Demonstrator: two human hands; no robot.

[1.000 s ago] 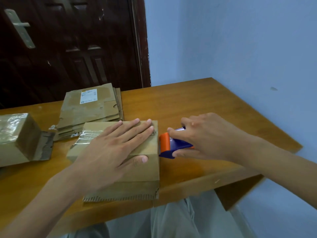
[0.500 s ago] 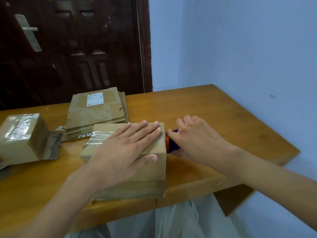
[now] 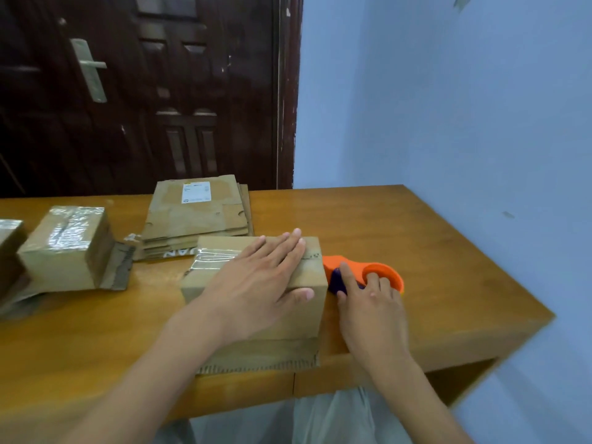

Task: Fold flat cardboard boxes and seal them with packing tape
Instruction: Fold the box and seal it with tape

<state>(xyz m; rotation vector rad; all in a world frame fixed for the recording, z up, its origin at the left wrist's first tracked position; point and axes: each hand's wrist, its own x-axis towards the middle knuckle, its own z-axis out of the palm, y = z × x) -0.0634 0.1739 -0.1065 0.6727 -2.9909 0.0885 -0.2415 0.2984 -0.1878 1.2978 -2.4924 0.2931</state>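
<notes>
At the far left edge of the wooden surface sits a partly cut-off taped box, and just beside it a second sealed box with shiny tape across its top and an open flap at its right end. Behind and to the right lies a stack of flat cardboard boxes, the top one bearing a white label. In front of the stack stands the box being sealed, clear tape running along its top seam. The left hand lies flat on that top, fingers straight and together, thumb over the near edge. Touching the box's right end is the orange tape dispenser, which the right hand grips with curled fingers.
</notes>
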